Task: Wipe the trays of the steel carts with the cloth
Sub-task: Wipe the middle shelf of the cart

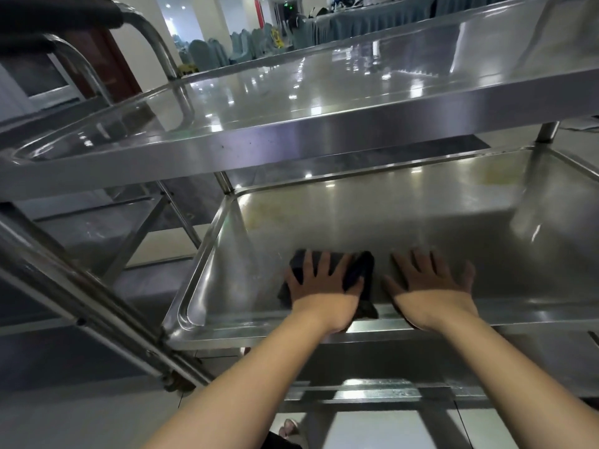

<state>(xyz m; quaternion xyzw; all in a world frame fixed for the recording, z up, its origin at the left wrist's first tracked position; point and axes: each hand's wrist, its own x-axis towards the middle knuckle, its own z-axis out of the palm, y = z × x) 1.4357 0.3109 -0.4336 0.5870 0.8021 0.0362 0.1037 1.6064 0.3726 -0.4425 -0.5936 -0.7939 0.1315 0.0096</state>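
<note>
Below the centre of the frame, the middle tray [405, 222] of a steel cart [356, 131] is shown being wiped. The left hand [324, 283] is laid flat, fingers spread, on a dark cloth [359, 273], which is pressed against the tray floor near its front rim. The right hand [431, 283] is spread open just beside it, palm down on the bare steel, with nothing gripped. Yellowish smears are visible toward the far left and far right corners of this tray. The top tray [291, 102], across the upper half of the frame, appears glossy. The step in hand is judged to be the wiping of the middle tray; for the next move, the cloth would need to be pushed away toward the stained far corners under steady pressure.
</note>
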